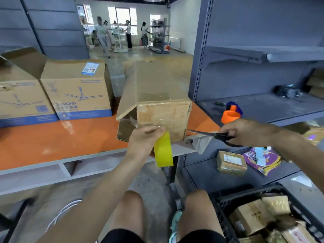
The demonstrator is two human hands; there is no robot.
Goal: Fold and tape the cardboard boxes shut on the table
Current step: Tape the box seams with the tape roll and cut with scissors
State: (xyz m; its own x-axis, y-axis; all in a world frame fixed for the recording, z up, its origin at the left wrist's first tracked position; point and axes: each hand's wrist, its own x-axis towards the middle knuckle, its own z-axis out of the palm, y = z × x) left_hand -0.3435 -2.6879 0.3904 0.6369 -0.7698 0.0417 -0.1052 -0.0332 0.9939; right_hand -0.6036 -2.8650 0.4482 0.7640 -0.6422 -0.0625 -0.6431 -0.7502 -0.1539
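Left hand (143, 139) grips tape roll (163, 151) | right hand (242, 131) holds scissors (210, 135)

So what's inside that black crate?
The black crate holds brown cardboard parcels piled together. Whatever lies underneath them, and the crate's bottom, is covered, so it cannot be seen.

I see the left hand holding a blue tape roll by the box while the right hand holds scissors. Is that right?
Not quite: the tape roll is yellow, not blue, as the head view shows. The left hand holds it by the box while the right hand holds scissors.
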